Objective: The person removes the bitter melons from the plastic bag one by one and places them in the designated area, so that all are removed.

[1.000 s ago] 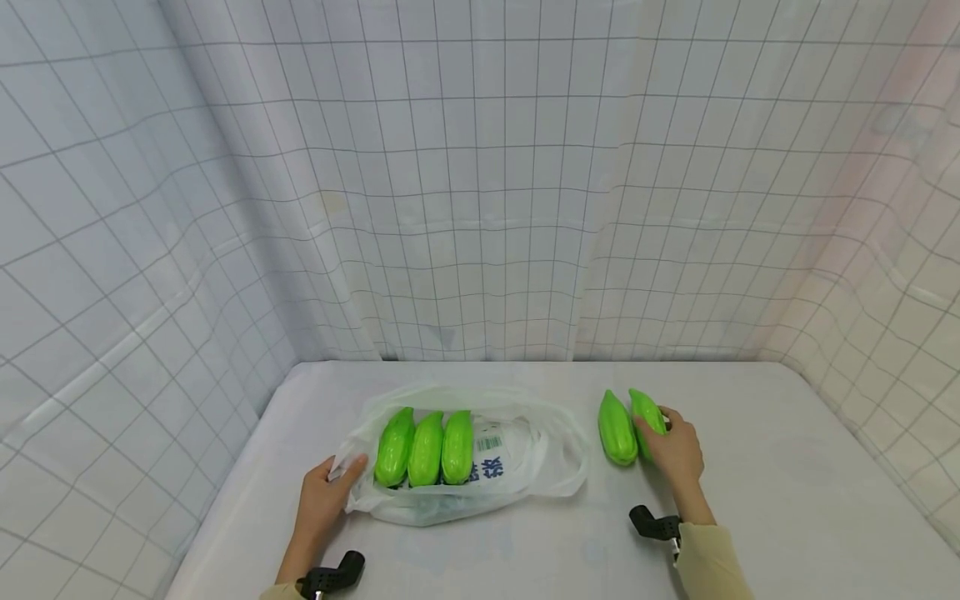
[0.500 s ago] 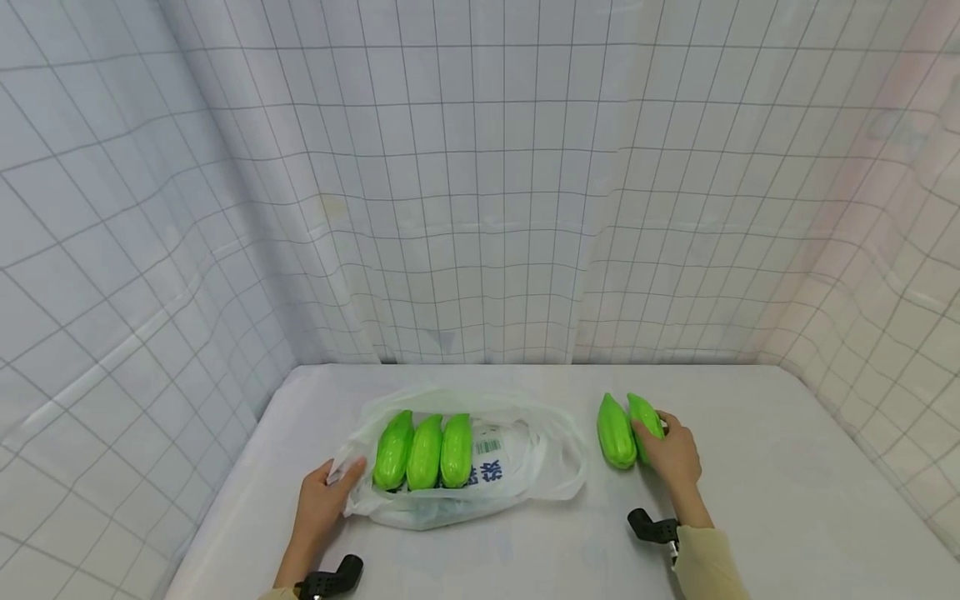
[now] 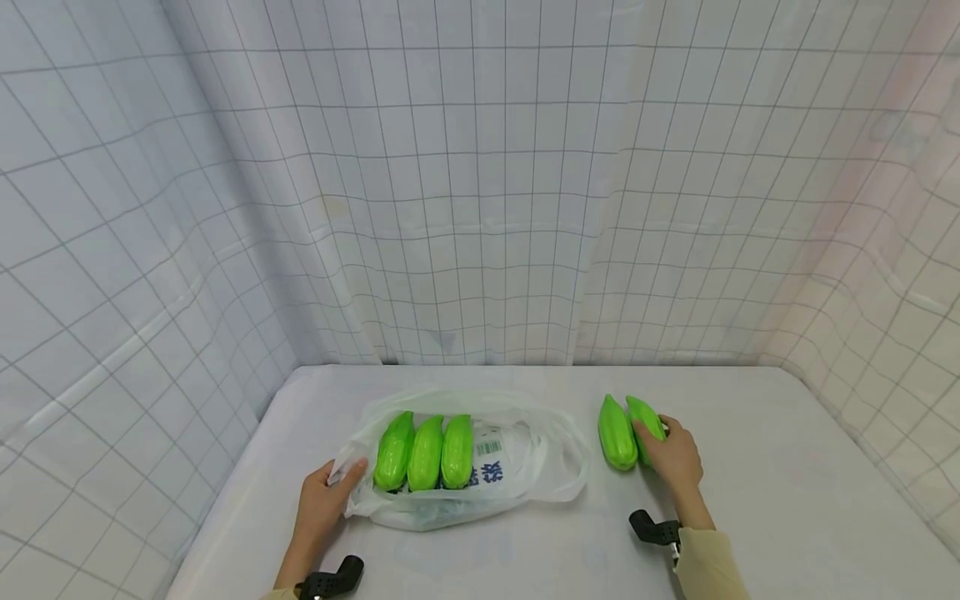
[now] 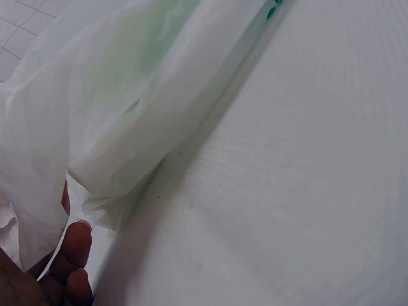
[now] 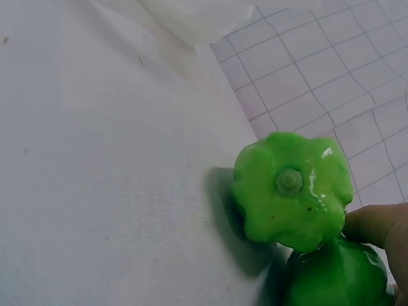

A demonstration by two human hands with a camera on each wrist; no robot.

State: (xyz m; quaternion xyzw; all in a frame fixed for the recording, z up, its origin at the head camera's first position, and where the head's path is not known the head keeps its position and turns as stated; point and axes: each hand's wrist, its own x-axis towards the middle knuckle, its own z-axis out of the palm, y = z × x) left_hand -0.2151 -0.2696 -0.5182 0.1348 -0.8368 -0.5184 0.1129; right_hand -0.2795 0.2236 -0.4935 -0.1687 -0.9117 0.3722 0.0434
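While the left hand (image 3: 324, 498) pinches the rim of the plastic bag (image 3: 525, 467) near the tabletop's left edge, apparently to hold its mouth open around three green gourds (image 3: 426, 451), the right hand (image 3: 675, 457) curls on the outer gourd (image 3: 645, 423) of a pair (image 3: 617, 433) toward the right edge. Nothing has shifted noticeably since a second ago.
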